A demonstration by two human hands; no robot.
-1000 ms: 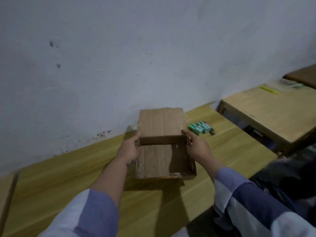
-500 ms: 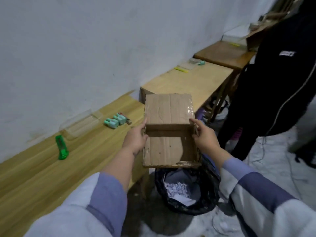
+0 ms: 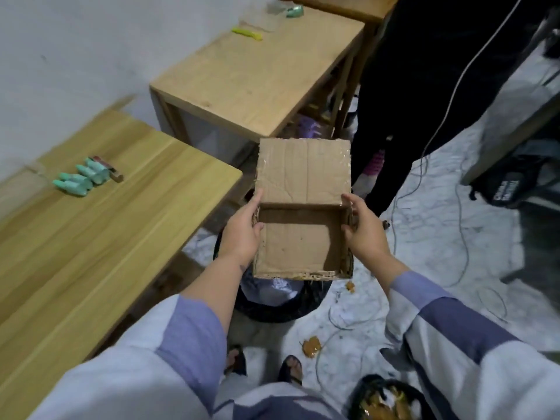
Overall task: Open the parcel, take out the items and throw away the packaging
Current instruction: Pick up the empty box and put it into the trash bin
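The emptied box [image 3: 303, 237] is gripped by both hands [image 3: 242, 234] over the bin [image 3: 272, 310]; release is judged due next.

Plain brown corrugated cardboard box [image 3: 303, 207]; pale yellow wood-grain table [image 3: 91, 237] on the left; mint-green small tubes [image 3: 80, 178] on it; black-lined bin [image 3: 272, 304] below; sleeves [image 3: 188, 334] striped white and lavender-blue; white marbled floor [image 3: 439, 237].

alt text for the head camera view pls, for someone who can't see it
Left hand and right hand hold an empty, open brown cardboard box above a black-lined rubbish bin on the floor. Small teal tubes lie on the light wooden table to the left.
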